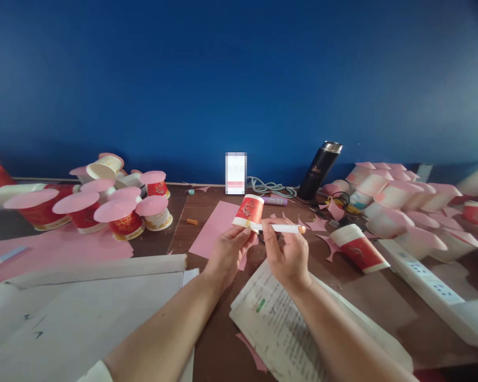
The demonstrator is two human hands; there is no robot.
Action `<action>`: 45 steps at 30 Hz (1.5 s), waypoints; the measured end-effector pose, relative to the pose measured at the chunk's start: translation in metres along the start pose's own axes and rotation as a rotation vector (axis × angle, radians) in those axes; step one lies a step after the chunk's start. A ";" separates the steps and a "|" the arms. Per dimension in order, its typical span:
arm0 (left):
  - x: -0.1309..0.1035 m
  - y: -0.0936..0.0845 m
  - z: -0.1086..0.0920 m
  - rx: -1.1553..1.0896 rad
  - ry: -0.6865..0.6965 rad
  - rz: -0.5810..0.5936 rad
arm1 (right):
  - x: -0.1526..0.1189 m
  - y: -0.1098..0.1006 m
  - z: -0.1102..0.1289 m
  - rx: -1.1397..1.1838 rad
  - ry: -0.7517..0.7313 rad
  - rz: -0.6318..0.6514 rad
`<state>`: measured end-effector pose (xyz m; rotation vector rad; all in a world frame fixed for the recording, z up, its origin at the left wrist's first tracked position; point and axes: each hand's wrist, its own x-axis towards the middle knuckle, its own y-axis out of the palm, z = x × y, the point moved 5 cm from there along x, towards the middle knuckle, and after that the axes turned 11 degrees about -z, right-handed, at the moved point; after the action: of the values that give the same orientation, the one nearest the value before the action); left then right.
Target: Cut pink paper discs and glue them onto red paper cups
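Observation:
My left hand [233,248] is closed around the lower end of a red and white paper cup [250,208], which tilts slightly above the table. In my right hand [287,249] is a white marker [281,228] with an orange back end, held nearly level. Its front end points left and meets the cup's lower side by my left fingertips; the very tip is hard to make out. Beneath the cup lies a pink paper sheet [210,228]. A printed paper stack [279,313] lies under my right forearm. An orange cap [191,222] rests left of the sheet.
Several cups topped with pink discs [117,209] stand at left; more pink-topped cups [398,193] crowd the right. Stacked paper cups [358,248], a power strip [426,281] and a black flask [321,170] lie or stand at right. A phone [236,172] leans on the blue wall.

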<state>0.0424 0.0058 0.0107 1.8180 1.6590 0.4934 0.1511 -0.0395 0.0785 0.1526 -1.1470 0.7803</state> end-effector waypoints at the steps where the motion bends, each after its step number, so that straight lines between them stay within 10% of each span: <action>1: 0.000 0.000 -0.001 -0.003 0.001 -0.005 | 0.000 0.000 0.000 -0.003 -0.003 -0.003; 45: -0.003 0.003 -0.004 -0.031 -0.007 -0.016 | 0.001 0.000 -0.002 -0.036 0.038 -0.025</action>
<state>0.0414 0.0034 0.0164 1.7815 1.6512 0.5029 0.1532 -0.0384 0.0783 0.1215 -1.1210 0.7368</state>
